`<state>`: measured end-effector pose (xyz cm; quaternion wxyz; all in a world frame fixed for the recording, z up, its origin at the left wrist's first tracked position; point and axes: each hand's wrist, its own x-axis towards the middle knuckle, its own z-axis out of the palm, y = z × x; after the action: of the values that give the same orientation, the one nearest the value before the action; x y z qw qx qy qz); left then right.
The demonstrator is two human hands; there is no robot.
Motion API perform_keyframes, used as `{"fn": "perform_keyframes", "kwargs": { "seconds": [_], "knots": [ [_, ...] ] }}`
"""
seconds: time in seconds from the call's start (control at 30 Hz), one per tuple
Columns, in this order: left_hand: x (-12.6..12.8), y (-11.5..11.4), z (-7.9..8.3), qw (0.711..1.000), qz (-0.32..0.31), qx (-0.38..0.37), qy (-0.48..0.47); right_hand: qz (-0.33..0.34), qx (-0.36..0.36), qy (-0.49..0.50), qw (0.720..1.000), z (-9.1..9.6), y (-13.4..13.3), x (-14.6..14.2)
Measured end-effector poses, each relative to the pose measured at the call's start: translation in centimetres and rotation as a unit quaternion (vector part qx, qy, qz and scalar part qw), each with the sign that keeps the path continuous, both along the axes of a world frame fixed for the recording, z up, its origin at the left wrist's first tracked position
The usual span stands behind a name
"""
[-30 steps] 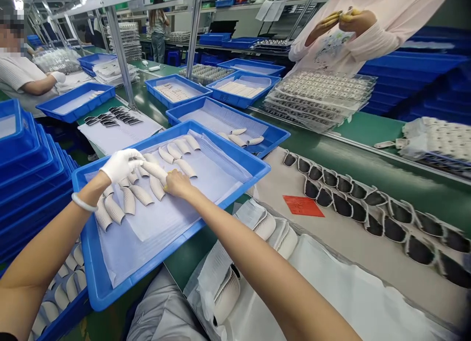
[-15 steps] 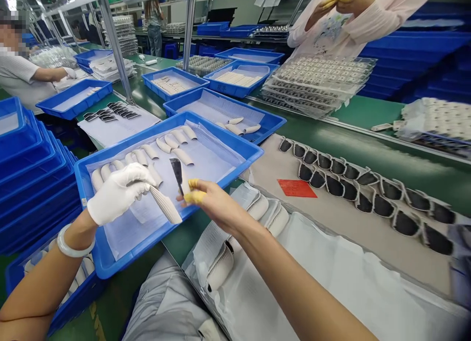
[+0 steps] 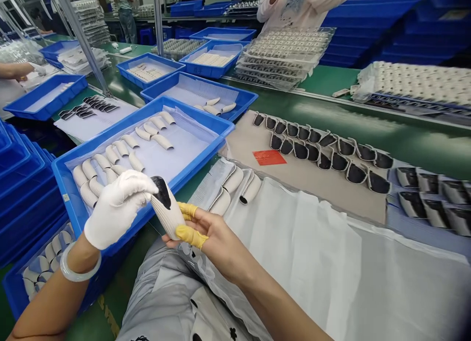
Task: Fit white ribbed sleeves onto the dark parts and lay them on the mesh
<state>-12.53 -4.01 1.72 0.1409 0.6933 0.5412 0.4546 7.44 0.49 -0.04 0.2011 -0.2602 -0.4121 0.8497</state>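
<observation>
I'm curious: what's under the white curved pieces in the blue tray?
A clear plastic sheet lines the tray under them. Beneath each piece, the sheet is covered from view.

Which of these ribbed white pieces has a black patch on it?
The piece held between the gloved left hand and right hand; those in the blue tray show no black.

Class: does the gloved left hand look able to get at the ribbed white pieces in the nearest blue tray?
Probably yes: the left hand is right at the tray's rim, nothing between it and the nearest pieces. It is busy, though, holding a black-patched piece with the right hand.
</observation>
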Motion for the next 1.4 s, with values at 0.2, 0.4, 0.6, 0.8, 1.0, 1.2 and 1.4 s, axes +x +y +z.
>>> {"fn": "perform_keyframes", "kwargs": {
  "seconds": [0.2,0.4,0.6,0.8,1.0,1.2,1.4],
  "knots": [
    [4.0,-0.8,-1.0,0.979,0.107,-0.149,-0.093,-0.085,0.032,0.008,0.996,-0.2,-1.5,0.1],
    [5.7,0.0,-1.5,0.958,0.139,-0.148,-0.203,-0.116,0.04,-0.059,0.991,-0.1,-2.6,0.8],
    [5.6,0.4,-2.1,0.968,0.119,-0.091,-0.199,-0.106,0.021,-0.044,0.993,0.4,-3.1,1.6],
    [5.1,0.2,-2.4,0.969,0.105,-0.095,-0.201,-0.117,0.034,-0.048,0.991,-0.2,-3.4,1.8],
    [6.1,-0.2,-0.8,0.96,0.024,-0.218,-0.174,-0.189,0.178,-0.131,0.957,0.0,-4.0,1.6],
    [7.3,0.9,-0.1,0.962,0.121,-0.197,-0.148,-0.211,0.233,-0.139,0.939,-0.3,-4.4,1.8],
    [6.1,1.2,-1.7,0.971,0.095,-0.104,-0.192,-0.152,0.056,-0.045,0.986,-0.5,-4.0,2.7]
  ]
}}
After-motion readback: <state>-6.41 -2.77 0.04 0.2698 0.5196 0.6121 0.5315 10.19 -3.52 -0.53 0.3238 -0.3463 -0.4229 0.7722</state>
